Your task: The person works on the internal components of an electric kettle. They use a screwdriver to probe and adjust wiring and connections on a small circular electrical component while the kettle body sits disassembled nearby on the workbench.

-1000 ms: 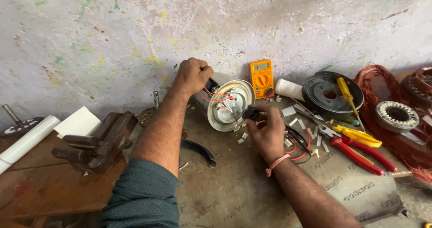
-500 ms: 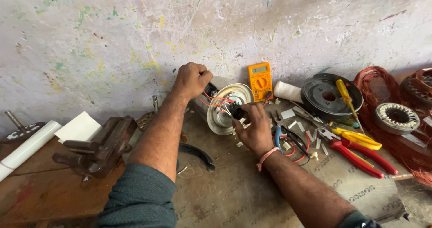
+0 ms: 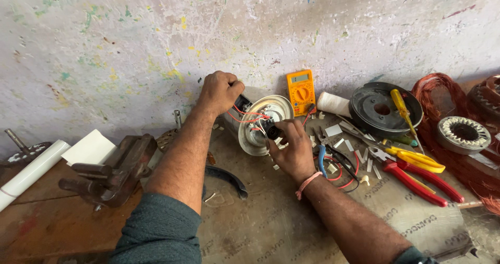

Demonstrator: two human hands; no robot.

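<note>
At the far left, a white tube [image 3: 28, 173] lies on the wooden bench [image 3: 47, 238], with a flat white sheet [image 3: 91, 148] beside it. A rusted bench vise [image 3: 112, 173] stands to their right, just beside your left forearm.

Your left hand [image 3: 220, 91] is clenched over the far left edge of the round silver motor housing [image 3: 271, 110], gripping a dark part there; what exactly it grasps cannot be told. The housing stands tilted on its edge against the wall, near the centre of the bench, with red and white wires [image 3: 250, 119] showing at its open face.

Your right hand [image 3: 292, 150] rests against the near right of the housing, fingers pinched on a small dark piece [image 3: 272, 133] at the wires.

To the right, an orange multimeter [image 3: 301, 91] leans on the wall, then a white roll [image 3: 334, 104] and a black round cover [image 3: 376, 110] with a yellow-handled screwdriver [image 3: 402, 106] across it. Red-handled pliers [image 3: 416, 180] and yellow-handled pliers [image 3: 416, 160] lie nearer. Copper winding [image 3: 442, 94] and a stator core [image 3: 463, 133] sit at the far right.
</note>
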